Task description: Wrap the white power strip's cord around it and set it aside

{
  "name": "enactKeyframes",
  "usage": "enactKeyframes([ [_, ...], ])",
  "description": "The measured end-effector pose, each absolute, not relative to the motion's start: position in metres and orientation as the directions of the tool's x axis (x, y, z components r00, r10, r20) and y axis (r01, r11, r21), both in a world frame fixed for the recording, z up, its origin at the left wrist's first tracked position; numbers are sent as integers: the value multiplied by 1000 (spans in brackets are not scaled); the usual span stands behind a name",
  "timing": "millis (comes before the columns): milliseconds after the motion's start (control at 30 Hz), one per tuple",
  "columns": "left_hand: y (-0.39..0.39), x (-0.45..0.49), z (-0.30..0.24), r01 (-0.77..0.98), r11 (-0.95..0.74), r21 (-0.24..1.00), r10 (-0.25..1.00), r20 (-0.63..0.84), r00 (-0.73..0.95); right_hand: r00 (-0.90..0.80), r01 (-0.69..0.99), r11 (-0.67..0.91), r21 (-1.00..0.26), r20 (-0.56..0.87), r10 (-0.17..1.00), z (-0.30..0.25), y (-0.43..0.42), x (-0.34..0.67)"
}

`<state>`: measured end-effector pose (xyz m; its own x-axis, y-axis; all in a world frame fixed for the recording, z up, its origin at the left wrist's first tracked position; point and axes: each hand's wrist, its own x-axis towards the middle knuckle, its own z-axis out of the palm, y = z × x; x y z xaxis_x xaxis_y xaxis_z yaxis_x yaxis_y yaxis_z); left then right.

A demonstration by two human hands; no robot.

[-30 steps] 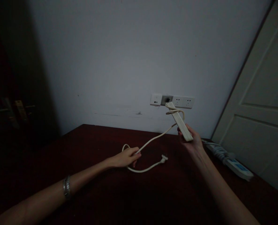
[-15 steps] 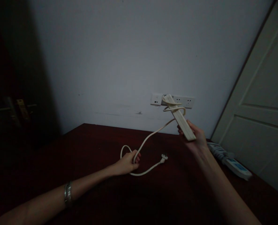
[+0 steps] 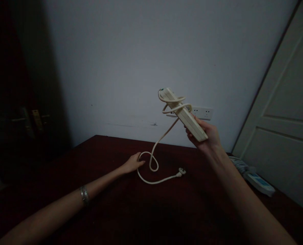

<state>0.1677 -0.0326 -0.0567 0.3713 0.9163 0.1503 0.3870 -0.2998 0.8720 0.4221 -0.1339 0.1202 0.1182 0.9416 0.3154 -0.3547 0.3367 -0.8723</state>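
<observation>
My right hand (image 3: 205,132) grips a white power strip (image 3: 189,124) by its lower end and holds it tilted above the table. Part of its white power cord (image 3: 153,149) is wound loosely round the upper end of the strip. From there the cord hangs down to the table and makes a small loop. My left hand (image 3: 132,164) is closed round the left side of the cord's curve, thumb across it; the fingertips are partly hidden. The plug (image 3: 182,171) lies on the dark red table (image 3: 110,146), right of my left hand.
On the right edge of the table lies a second power strip (image 3: 260,183) with a bundled grey cord. Wall sockets (image 3: 203,113) sit behind the held strip. A pale door (image 3: 286,112) stands at right, a dark one with a handle (image 3: 26,119) at left.
My right hand has raised the power strip and moved it left. My left hand has let go of the upper stretch of cord and shifted left to the curve, and a small loop now shows.
</observation>
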Motion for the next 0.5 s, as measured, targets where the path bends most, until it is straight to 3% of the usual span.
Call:
enactKeyframes([
  [100,-20,175,-63,264,-166,950,936,68,346,133,-370,375,-850,351,927,131,-130,423],
  [400,-32,161,-73,130,-64,990,923,9,385,285,-369,523,-768,442,851,186,-97,481],
  [500,-32,155,-71,145,-100,984,908,31,419,352,-227,621,-751,531,771,208,-81,500],
])
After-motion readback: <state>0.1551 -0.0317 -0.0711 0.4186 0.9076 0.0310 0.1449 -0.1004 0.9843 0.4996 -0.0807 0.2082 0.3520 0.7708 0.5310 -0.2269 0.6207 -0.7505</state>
